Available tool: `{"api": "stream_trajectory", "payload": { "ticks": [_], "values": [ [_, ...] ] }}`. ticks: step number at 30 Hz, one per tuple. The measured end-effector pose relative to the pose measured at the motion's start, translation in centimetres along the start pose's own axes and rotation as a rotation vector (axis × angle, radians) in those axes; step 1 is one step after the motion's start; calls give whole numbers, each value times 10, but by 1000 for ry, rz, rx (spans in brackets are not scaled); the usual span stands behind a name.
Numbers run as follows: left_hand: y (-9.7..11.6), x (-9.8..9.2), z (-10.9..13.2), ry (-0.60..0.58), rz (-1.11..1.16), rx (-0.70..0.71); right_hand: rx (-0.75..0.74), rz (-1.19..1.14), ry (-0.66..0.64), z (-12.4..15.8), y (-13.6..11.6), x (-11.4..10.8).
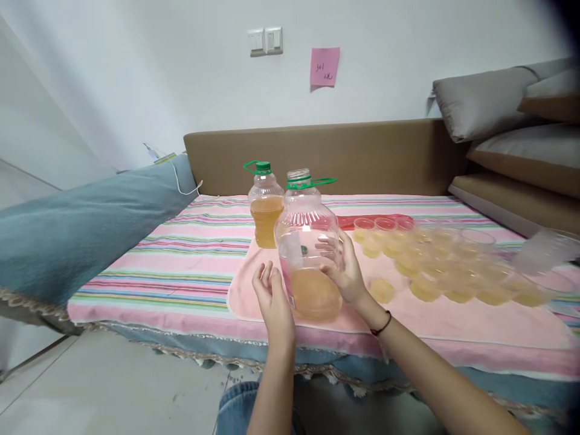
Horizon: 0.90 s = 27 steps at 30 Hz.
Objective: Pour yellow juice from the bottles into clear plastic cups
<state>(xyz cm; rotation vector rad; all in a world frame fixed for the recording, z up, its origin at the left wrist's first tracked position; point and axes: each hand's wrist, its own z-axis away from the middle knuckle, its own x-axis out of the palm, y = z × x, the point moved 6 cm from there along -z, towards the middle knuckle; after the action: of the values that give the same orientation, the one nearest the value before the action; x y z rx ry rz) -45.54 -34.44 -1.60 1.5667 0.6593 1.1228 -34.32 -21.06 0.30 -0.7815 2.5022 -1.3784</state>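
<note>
1. Here we were: the big bottle [301, 266] stood roughly upright near the middle of the pink cloth [430, 329], its uncapped neck up, which likely kept the low amber drink from spilling.
2. My right hand [350, 275] curved round the bottle's right side, thumb towards me, fingers showing around its clear wall; it looked set to steady it, though I couldn't tell how firmly it pressed.
3. Over on the left, my left hand [275, 305] was half open, loosely cupped, holding nothing, just beside the bottle; touching or apart, I couldn't say.
4. Far left, the other bottle [266, 214] stood capped, probably parked out of my way.
5. To the right, part-filled cups [457, 272] crowded together, perhaps to save room, while one lone cup [381, 291] sat nearer my right wrist.
</note>
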Motion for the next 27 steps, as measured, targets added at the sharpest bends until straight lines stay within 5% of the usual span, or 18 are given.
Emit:
{"api": "stream_trajectory", "payload": {
  "ticks": [7, 15, 23, 27],
  "values": [
    [11, -18, 1, 138, -157, 102, -150, -66, -6, -26, 41, 54],
    [0, -13, 7, 75, -152, -11, -137, -67, -24, -38, 62, 92],
    [-12, -3, 10, 26, -208, 0, -87, 60, -148, -33, 66, 92],
    [-10, 5, 13, 32, -238, 125, -73, 166, -184, -29, 46, 66]
  ]
}}
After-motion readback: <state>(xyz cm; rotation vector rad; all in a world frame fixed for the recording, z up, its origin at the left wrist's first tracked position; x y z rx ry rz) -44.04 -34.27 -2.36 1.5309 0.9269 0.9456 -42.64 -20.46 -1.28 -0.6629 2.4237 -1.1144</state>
